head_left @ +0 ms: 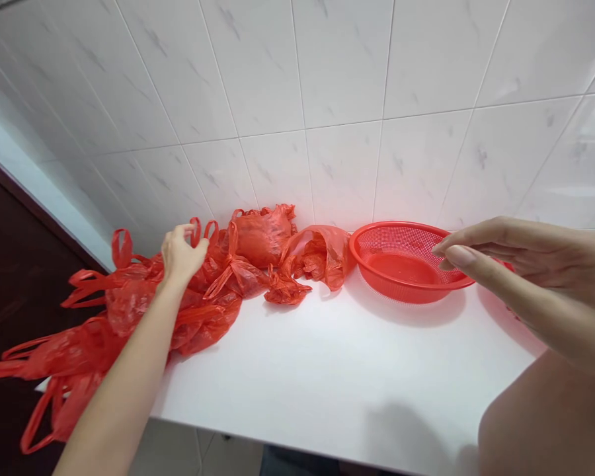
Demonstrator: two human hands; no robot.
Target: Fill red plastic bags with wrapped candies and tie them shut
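My left hand (181, 254) reaches into a heap of tied red plastic bags (129, 307) on the left. Thumb and fingers are apart, close around the upright handle loops (196, 231) of one bag; whether they touch the loops is hard to tell. My right hand (540, 271) is raised at the right, in front of a round red plastic colander (401, 291). Its fingers are stretched out with the thumb a little apart, and nothing shows between them. The hand hides part of the colander's right rim.
Behind the white table (302, 370) stands a tiled wall (347, 79). A bulging red bag (262, 235), a slack bag (322, 254) and a small crumpled one (285, 291) sit between heap and colander. Another red object is partly hidden behind my right hand.
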